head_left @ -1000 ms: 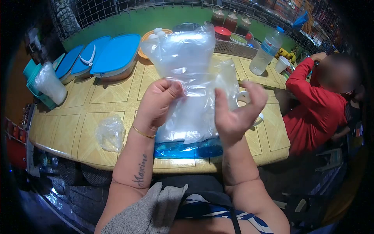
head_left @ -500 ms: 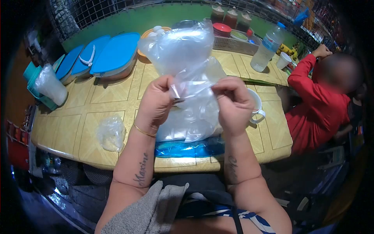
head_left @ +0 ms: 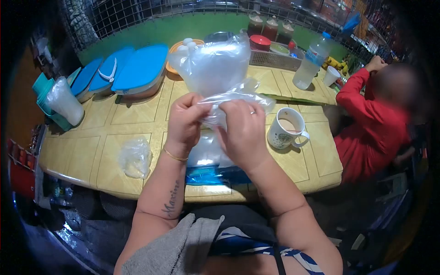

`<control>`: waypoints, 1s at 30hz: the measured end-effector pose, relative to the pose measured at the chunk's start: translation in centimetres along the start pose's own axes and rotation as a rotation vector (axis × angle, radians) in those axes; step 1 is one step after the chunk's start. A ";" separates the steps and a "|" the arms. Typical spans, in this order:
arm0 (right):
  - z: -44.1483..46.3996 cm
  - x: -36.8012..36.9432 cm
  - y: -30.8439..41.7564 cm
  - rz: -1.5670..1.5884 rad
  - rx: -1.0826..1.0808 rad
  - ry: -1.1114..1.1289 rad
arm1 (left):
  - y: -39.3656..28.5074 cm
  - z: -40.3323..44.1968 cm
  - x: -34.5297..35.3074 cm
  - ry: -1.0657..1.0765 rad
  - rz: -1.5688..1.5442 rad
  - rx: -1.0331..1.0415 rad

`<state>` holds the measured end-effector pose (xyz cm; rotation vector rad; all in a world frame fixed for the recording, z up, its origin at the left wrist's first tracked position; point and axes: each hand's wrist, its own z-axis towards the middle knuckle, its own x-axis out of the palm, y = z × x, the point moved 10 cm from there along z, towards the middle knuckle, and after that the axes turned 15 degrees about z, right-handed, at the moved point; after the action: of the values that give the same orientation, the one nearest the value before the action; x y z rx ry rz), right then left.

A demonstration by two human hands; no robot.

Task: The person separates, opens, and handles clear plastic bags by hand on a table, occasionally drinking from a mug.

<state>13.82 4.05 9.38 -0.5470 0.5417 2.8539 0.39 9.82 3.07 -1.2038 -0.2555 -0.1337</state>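
A puffed clear plastic bag (head_left: 217,64) stands over the middle of the table, its gathered plastic between my two hands. My left hand (head_left: 184,120) is closed, thumb and fingers pinching the gathered part. From the right, my right hand (head_left: 245,126) has its bent fingers pressed on the same plastic, close beside the left. Whether the bag holds anything besides air I cannot tell. Beneath my hands lie flat clear plastic bags (head_left: 204,149) and a shiny blue wrapper (head_left: 208,176). A mug (head_left: 280,134) with a light brown drink stands right of my right hand.
Blue-lidded tubs (head_left: 142,66) line the back left, near a teal container (head_left: 51,103). A crumpled plastic bag (head_left: 135,157) lies at the left front. Behind are eggs (head_left: 187,42), a water bottle (head_left: 309,64) and sauce jars (head_left: 270,28). A person in red (head_left: 373,119) sits at the right.
My right hand has moved left toward my left hand, bunching the plastic that was stretched between them. The mug is now fully uncovered.
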 end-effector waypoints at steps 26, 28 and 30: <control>11.6 -1.7 -6.8 2.532 0.528 -0.082 | -13.5 2.8 -0.4 0.174 -0.346 0.417; 12.6 -1.4 -9.1 2.435 0.527 -0.073 | -12.9 4.5 -1.4 0.119 -0.404 0.410; 13.0 -0.2 -12.7 2.325 0.629 -0.187 | -11.3 6.1 -2.1 0.101 -0.473 0.352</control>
<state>12.93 20.63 16.68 1.4798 3.5526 3.0521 -5.05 11.39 14.81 -0.7681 -0.4524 -0.5383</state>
